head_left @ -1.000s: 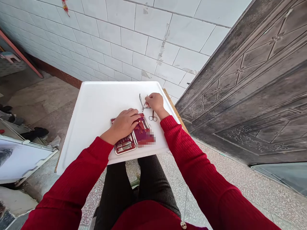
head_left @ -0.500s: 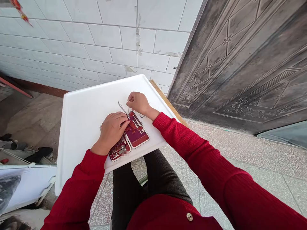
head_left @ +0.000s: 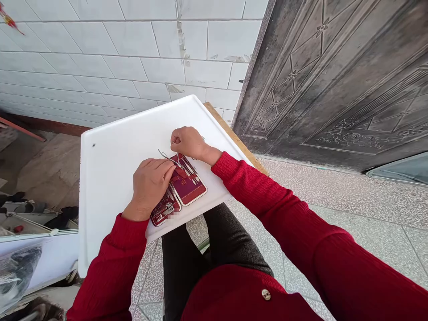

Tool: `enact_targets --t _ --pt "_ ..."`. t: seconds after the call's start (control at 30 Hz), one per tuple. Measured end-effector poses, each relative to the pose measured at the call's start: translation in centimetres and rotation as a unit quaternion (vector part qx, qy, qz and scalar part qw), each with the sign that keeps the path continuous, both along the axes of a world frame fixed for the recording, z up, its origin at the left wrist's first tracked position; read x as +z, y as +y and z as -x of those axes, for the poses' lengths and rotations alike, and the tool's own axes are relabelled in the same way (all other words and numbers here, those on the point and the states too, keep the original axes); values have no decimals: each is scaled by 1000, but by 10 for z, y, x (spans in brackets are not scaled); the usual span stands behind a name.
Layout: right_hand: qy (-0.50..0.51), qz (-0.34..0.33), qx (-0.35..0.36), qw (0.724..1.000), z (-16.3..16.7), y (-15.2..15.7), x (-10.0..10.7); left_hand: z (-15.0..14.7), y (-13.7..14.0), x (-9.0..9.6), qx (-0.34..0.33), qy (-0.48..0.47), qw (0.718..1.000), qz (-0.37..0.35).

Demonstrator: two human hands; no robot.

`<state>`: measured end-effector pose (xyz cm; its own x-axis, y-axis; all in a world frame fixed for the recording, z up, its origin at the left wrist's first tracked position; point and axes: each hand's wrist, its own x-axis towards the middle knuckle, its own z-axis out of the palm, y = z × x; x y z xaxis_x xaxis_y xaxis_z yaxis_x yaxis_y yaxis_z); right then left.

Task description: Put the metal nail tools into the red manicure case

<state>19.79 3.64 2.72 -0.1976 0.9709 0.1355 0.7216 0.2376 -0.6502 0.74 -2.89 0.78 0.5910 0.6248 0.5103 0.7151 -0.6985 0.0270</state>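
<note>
An open manicure case with a dark red lining lies on the white board, holding several slim metal tools in its right half. Nail clippers sit in the lower left half. A pair of nippers lies across the case's top, its handles spread and extending beyond the edge. My right hand is closed in a pinch around one handle end. My left hand lies over the left half, fingers together and bent round the case, with thumb and fingertips close to the nippers' jaws. Its palm hides part of the tools.
The white board rests on a wooden support. Small scissors, partly hidden, lie beside the case under my right wrist. A tiled wall is in front, a dark carved door on the right. Shelving with items stands at lower left.
The nippers' head has moved a little further inside the case, and my right hand has come closer with the handle. The camera view has shifted slightly.
</note>
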Motion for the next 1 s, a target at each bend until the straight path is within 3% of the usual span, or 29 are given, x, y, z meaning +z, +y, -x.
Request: enact_targets --t 0.23,0.57,0.7,1.0 --pt "-48 11 10 999 7 -7 2 0 -6 1 40 36 998 15" --pt "-103 44 22 993 5 -9 7 -10 -11 13 -13 10 1000 8" --pt "-97 51 29 994 3 -10 6 -8 -7 10 -5 1 999 38" --pt "-97 42 30 994 2 -8 2 1 6 1 32 9 999 14"
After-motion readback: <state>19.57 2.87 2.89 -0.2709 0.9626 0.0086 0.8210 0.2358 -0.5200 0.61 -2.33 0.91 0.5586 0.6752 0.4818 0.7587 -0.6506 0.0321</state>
